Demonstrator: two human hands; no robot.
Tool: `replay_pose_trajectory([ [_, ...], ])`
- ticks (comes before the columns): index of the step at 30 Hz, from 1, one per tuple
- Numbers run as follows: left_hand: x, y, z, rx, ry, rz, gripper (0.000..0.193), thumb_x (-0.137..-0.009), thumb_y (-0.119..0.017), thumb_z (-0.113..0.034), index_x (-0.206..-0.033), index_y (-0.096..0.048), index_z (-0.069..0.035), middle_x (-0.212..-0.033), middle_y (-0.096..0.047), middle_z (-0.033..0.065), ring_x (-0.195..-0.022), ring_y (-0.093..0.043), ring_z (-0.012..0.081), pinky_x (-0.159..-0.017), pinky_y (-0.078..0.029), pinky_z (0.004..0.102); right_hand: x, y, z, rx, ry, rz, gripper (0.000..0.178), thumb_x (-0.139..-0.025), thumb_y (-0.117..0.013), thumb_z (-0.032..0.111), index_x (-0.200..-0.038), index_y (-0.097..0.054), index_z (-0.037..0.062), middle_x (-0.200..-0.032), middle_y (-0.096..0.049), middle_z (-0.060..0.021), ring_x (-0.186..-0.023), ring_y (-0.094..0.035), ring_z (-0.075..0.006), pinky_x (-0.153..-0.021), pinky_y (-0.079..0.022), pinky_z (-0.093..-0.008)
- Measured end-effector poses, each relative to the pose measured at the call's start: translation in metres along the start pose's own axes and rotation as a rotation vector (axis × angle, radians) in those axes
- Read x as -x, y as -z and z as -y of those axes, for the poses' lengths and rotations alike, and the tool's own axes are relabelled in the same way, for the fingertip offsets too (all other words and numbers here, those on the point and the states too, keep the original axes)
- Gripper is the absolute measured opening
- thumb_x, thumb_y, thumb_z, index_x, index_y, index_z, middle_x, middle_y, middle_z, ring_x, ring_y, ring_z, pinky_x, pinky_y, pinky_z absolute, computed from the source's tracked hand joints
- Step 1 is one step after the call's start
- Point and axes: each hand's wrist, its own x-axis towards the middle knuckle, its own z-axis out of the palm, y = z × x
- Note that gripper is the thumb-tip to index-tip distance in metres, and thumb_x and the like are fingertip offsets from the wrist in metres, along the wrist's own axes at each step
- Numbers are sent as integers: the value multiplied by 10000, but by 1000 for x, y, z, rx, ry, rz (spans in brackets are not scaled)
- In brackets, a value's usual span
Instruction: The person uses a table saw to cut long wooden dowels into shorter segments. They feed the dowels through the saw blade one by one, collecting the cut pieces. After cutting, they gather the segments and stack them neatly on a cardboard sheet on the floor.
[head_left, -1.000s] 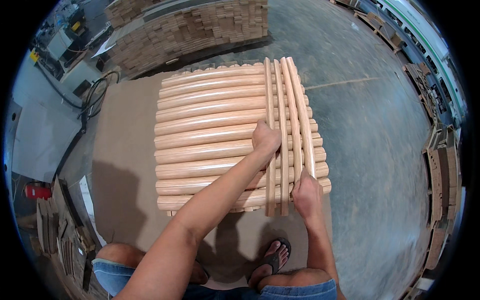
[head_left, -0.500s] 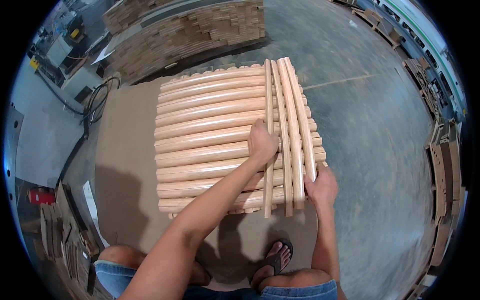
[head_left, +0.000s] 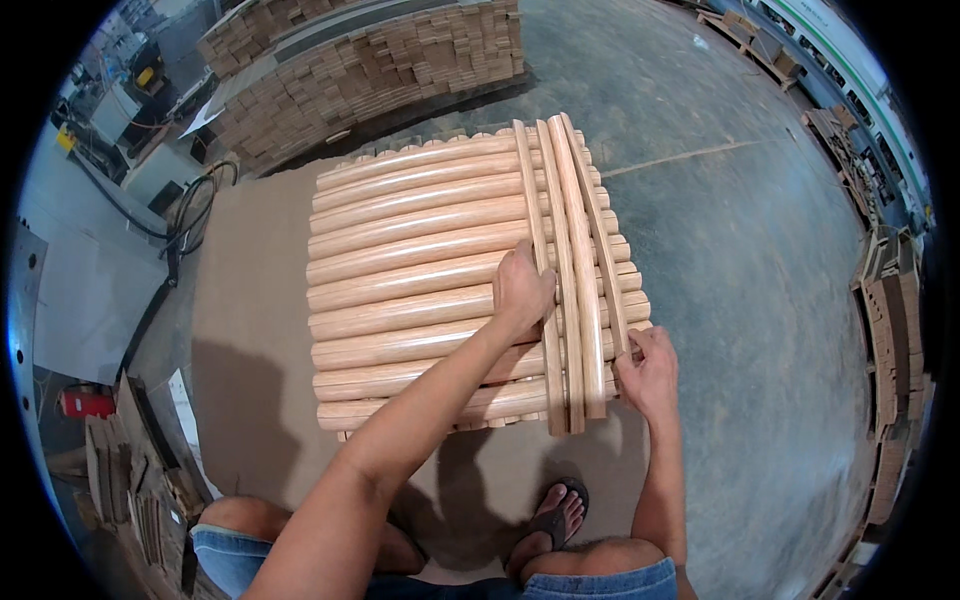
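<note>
Several pale, glossy wooden strips with rounded faces lie crosswise over a stack of similar wooden strips [head_left: 410, 245]. My left hand [head_left: 523, 287] is closed on the leftmost crosswise strip [head_left: 551, 365] near its middle, its fingertips partly hidden. Two more crosswise strips, a narrow-looking one [head_left: 574, 370] and a broad rounded one [head_left: 590, 340], lie side by side to its right. At the right, my right hand [head_left: 650, 372] pinches the near end of the rightmost strip [head_left: 606, 255], which slants away from the others and shows a narrow side.
Brown sheeting [head_left: 245, 300] lies under the stack. Beyond it stands a large pile of boards [head_left: 380, 85]. Cables [head_left: 190, 210] and machinery are at left, with scrap wood [head_left: 140, 490] nearer me. Pallets and wood pieces [head_left: 890, 330] line the right side. My sandalled foot [head_left: 553, 520] is close by.
The rightmost strip has turned from its rounded face to a narrower side in my right hand. The leftmost strip has swung, its near end going right and its far end left.
</note>
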Motion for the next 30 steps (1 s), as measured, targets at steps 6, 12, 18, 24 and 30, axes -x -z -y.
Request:
replay_pose_trajectory([
  [6, -9, 0, -2, 36, 48, 115, 479, -821, -693, -145, -1245, -603, 58, -1109, -707, 259, -1052, -677, 414, -963, -510, 467, 4, -4, 8, -50, -9, 32, 416, -844, -734, 215, -1177, -670, -25, -1052, -628, -198, -997, -620, -370, -887, -502, -435],
  [12, -13, -13, 2, 68, 149, 66, 478, -856, -630, -134, -1266, -525, 89, -1046, -688, 290, -1013, -678, 402, -917, -523, 453, 18, -8, 23, -48, -68, 8, 470, -836, -762, 210, -1230, -646, -18, -1138, -630, -190, -1073, -610, -371, -945, -491, -440],
  [18, -24, -18, 8, 572, 390, 59, 437, -953, -607, -217, -1255, -504, 82, -948, -646, 153, -818, -650, 245, -791, -547, 423, 22, -8, 20, -105, -122, -1, 453, -825, -776, 178, -1213, -653, -21, -1144, -639, -183, -1089, -614, -365, -961, -491, -428],
  [24, -15, -15, -16, 64, 221, 17, 438, -909, -651, -256, -1174, -588, 87, -1139, -602, 305, -1039, -630, 464, -959, -496, 520, 26, -13, 14, -107, -93, 16, 443, -823, -772, 148, -1217, -661, -20, -1136, -650, -189, -1082, -613, -373, -967, -488, -432],
  [30, -2, -9, -30, -76, 64, 113, 438, -848, -690, -202, -1151, -599, 101, -1186, -541, 321, -1051, -609, 498, -947, -503, 526, 28, -8, 12, -57, 5, 17, 478, -808, -778, 141, -1236, -651, -29, -1160, -646, -207, -1116, -594, -386, -994, -471, -447],
])
